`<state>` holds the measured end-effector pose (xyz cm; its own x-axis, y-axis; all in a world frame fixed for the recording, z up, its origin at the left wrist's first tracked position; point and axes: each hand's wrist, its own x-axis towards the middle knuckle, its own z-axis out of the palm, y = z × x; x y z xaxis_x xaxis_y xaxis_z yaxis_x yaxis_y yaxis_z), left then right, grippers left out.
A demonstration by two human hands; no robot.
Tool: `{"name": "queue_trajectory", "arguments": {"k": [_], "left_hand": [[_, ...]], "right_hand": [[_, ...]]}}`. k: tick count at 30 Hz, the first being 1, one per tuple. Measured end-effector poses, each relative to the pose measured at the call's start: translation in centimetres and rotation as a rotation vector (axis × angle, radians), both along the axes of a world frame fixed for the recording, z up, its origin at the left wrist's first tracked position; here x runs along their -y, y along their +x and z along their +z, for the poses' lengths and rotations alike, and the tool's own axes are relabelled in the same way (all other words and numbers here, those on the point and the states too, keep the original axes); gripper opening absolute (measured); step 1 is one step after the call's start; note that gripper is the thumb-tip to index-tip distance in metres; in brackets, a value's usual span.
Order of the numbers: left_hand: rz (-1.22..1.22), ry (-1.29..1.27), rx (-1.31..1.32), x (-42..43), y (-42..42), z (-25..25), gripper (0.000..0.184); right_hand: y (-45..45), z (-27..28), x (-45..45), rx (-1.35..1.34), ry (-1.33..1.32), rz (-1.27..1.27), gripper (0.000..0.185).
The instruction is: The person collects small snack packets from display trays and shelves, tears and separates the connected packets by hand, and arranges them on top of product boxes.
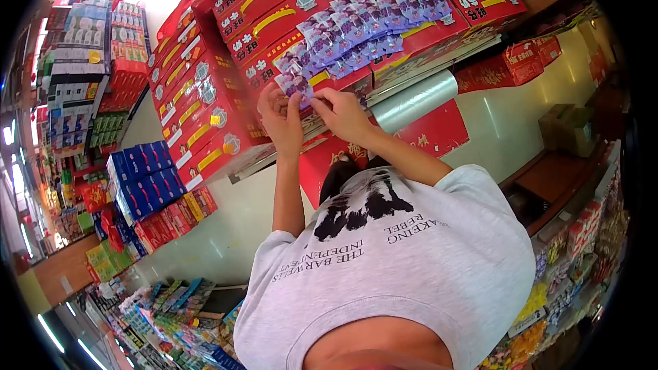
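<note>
Between my two hands is a small purple packet point(296, 86) with dark fruit printed on it. My left hand point(279, 111) pinches its lower left part between thumb and fingers. On the other side, my right hand point(337, 111) has thumb and forefinger closed at the packet's lower right corner. Several matching purple packets point(370, 24) lie in overlapping rows just beyond, on top of red cartons point(267, 17) with yellow and white print. The packet I hold is at the near left end of these rows.
More red cartons point(199, 96) are stacked to the left. A roll of clear plastic film point(417, 101) lies along the counter's near edge, right of my hands. Blue boxes point(145, 178) stand lower left. A brown cardboard box point(567, 129) is at the right.
</note>
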<state>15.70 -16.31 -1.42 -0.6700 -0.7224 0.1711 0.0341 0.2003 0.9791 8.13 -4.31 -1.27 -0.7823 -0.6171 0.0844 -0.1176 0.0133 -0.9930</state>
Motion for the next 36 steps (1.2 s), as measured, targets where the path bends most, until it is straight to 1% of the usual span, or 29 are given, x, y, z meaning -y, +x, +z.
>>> {"name": "queue_trajectory", "arguments": {"k": [1, 2, 3, 5, 6, 7, 9, 10, 11, 14, 15, 17, 18, 20, 21, 23, 24, 25, 27, 29, 30, 31, 33, 35, 36], "left_hand": [[-0.017, 0.011, -0.017, 0.6, -0.4, 0.1, 0.056], [0.007, -0.034, -0.022, 1.0, -0.6, 0.1, 0.048], [-0.009, -0.025, -0.019, 1.4, -0.5, 0.0, 0.048], [0.076, -0.071, 0.094, 2.5, -0.5, -0.2, 0.037], [0.106, -0.122, 0.24, 3.2, -0.3, -0.4, 0.032], [0.091, -0.109, 0.243, 3.5, 0.1, -0.7, 0.032], [0.143, -0.874, 0.366, 3.5, 0.0, -1.1, 0.035], [0.072, -0.719, 0.342, 3.5, -0.1, -1.5, 0.037], [0.055, -0.707, 0.333, 3.7, -0.1, -1.6, 0.037], [0.022, -0.748, 0.456, 3.6, -0.3, -0.7, 0.037], [0.004, -0.735, 0.448, 3.6, -0.3, -0.7, 0.037], [0.046, -0.751, 0.414, 3.7, -0.5, -0.7, 0.038], [0.016, -0.741, 0.405, 3.8, -0.6, -0.6, 0.038], [0.011, -0.762, 0.442, 3.8, -0.7, -0.4, 0.037], [-0.033, -0.762, 0.426, 3.8, -0.7, -0.4, 0.037], [-0.024, -0.788, 0.443, 3.9, -0.7, -0.2, 0.035], [-0.089, -0.733, 0.446, 4.2, -0.7, -1.1, 0.038], [-0.109, -0.713, 0.481, 4.4, -0.8, -1.2, 0.039], [-0.064, -0.756, 0.52, 4.1, -0.9, -1.2, 0.039], [-0.01, -0.821, 0.464, 3.0, -0.6, 0.2, 0.035], [-0.013, -0.835, 0.515, 3.1, -0.8, -0.3, 0.036], [0.018, -0.868, 0.519, 2.9, -0.8, -0.5, 0.036], [0.023, -0.844, 0.574, 2.5, -0.8, 0.0, 0.036], [0.057, -0.896, 0.589, 2.4, -1.0, -0.4, 0.035], [0.104, -0.941, 0.577, 2.4, -1.1, -1.0, 0.035]], "right_hand": [[-0.4, 0.2, 0.7, -0.053, 0.082, 0.02, 0.021], [-0.5, 0.1, 1.3, -0.103, 0.165, 0.04, 0.022], [-0.3, 0.0, 2.1, -0.098, 0.174, 0.025, 0.022], [0.0, -0.2, 3.7, 0.006, 0.17, 0.022, 0.024], [0.3, -0.3, 4.1, 0.009, 0.182, 0.007, 0.024], [0.7, -0.3, 4.5, 0.012, 0.185, -0.007, 0.025], [0.7, -0.7, 5.1, -0.003, 0.202, -0.037, 0.027], [1.0, -1.3, 5.2, 0.001, 0.193, -0.073, 0.027], [1.2, -1.6, 5.3, 0.005, 0.184, -0.111, 0.027], [1.5, -1.7, 5.8, -0.019, 0.227, -0.196, 0.026], [1.7, -1.6, 6.0, -0.021, 0.244, -0.212, 0.026], [1.8, -1.2, 6.2, -0.01, 0.286, -0.26, 0.024], [1.9, -1.6, 6.2, -0.007, 0.303, -0.289, 0.024], [2.1, -2.8, 6.1, 0.006, 0.226, -0.311, 0.023], [2.3, -3.1, 6.1, 0.011, 0.235, -0.354, 0.023], [2.9, -3.4, 5.8, 0.103, 0.072, -0.401, 0.019], [3.9, -2.1, 5.8, 0.265, -0.045, -0.443, 0.018], [4.6, -3.3, 5.4, 0.208, -0.07, -0.467, 0.017], [6.5, -3.8, 4.2, 0.081, -0.049, -0.544, 0.019], [8.3, -5.3, 2.1, 0.092, -0.04, -0.535, 0.019], [9.2, -4.4, 0.4, 0.258, 0.034, -0.502, 0.019], [10.0, -4.9, -1.1, 0.249, 0.02, -0.538, 0.019], [11.4, -6.4, -4.0, 0.322, 0.054, -0.606, 0.019], [12.6, -6.2, -7.6, 0.275, 0.009, -0.693, 0.02], [13.1, -6.1, -9.5, 0.351, 0.027, -0.719, 0.02]]}}
